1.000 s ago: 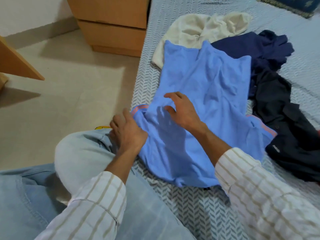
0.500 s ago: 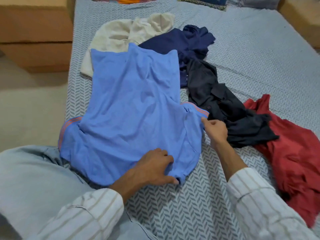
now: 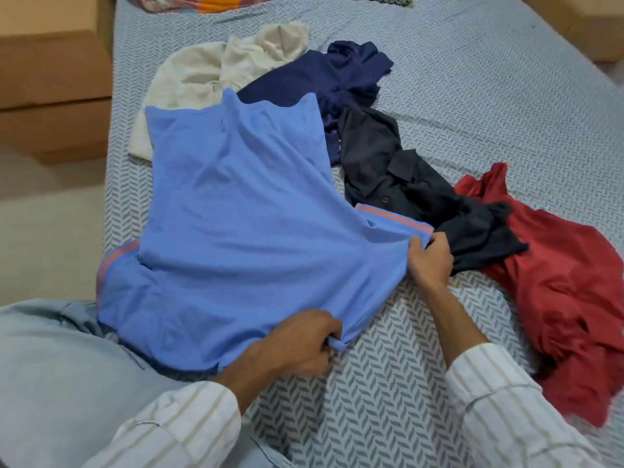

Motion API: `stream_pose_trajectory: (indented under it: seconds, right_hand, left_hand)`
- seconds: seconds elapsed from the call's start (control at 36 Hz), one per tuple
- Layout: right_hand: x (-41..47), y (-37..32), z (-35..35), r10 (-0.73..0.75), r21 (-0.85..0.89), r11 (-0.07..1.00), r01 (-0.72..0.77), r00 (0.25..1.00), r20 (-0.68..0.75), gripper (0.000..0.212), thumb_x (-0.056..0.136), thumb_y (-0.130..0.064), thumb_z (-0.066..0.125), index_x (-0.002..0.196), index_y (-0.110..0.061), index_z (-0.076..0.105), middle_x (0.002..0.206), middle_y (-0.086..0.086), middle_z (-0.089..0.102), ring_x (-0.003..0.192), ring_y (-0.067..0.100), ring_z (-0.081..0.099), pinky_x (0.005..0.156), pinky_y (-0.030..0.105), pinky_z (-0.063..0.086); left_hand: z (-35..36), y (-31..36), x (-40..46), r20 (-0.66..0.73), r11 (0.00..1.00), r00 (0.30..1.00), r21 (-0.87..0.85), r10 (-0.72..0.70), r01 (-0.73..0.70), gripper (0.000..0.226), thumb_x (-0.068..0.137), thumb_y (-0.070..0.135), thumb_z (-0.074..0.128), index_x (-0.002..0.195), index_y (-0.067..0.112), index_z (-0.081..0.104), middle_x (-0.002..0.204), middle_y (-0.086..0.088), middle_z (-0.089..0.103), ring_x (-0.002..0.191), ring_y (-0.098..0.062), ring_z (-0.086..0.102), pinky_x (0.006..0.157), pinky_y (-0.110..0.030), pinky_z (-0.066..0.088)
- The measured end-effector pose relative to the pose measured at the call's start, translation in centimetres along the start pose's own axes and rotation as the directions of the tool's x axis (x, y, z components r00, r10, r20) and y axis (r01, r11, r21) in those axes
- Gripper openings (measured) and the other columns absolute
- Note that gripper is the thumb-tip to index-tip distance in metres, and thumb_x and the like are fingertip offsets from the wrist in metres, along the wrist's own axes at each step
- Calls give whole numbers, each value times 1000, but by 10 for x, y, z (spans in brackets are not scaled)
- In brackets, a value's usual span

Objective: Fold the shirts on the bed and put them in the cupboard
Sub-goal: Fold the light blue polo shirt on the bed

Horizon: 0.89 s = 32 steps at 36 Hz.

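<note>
Light blue shirt (image 3: 236, 238) spread flat at centre of the bed (image 3: 472, 106), lower edge draped over a denim-clad knee (image 3: 50, 383) at 8 o'clock. Left hand (image 3: 300, 342) at 6 o'clock, fingers curled tight around a bunched bit of collar. Right hand (image 3: 430, 261) at 3 o'clock, pinching the orange-striped sleeve cuff. Cream shirt (image 3: 202, 76), navy shirt (image 3: 324, 79) toward 12, dark shirt (image 3: 405, 184) and red shirt (image 3: 567, 285) toward 3.

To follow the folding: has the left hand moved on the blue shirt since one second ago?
Yes. The left hand went from the striped sleeve beside the knee to the shirt's near edge, now gripping cloth there.
</note>
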State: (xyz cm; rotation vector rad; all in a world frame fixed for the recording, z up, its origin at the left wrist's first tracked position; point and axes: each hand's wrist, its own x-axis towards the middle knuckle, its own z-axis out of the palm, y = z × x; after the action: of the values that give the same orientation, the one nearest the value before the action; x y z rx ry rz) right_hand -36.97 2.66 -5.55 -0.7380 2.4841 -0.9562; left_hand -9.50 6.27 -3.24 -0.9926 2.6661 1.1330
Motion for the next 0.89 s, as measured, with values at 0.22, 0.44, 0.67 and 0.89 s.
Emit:
stream_pose_trajectory:
  seconds: [0.22,0.44,0.67,0.89]
  right_hand:
    - [12,-3,-2,-15,26,1000,11,991,135,39,80,-50,78,88,-13,69,90,7,73,92,29,68,82,42,54]
    - [20,4,-1,18,-4,1000,-17,991,133,48,73,-60,77,77,-13,67,76,6,70,82,31,69,74,46,55]
    - [18,-75,23,-308,-513,821,250,951,-29,60,83,-37,73,127,-6,49,130,21,51,120,44,51,92,53,47]
    - [62,-178,108,-465,-274,791,547,829,312,19,90,-29,60,101,-19,72,106,7,72,103,33,64,85,36,48]
  left_hand:
    - [-10,-1,19,97,992,991,-82,-90,99,31,85,45,69,107,23,71,90,3,70,83,-14,64,71,-24,44]
    - [-44,-43,56,-248,977,951,63,-183,205,48,75,31,57,113,5,69,106,-20,69,99,-40,63,91,-40,44]
    - [-91,-90,77,-255,954,937,116,-240,276,39,68,32,59,94,3,60,99,-20,56,98,-40,56,84,-42,40]
    - [-120,-105,111,-105,905,941,259,-321,337,95,70,47,84,144,7,40,147,-16,37,139,-36,33,109,-41,35]
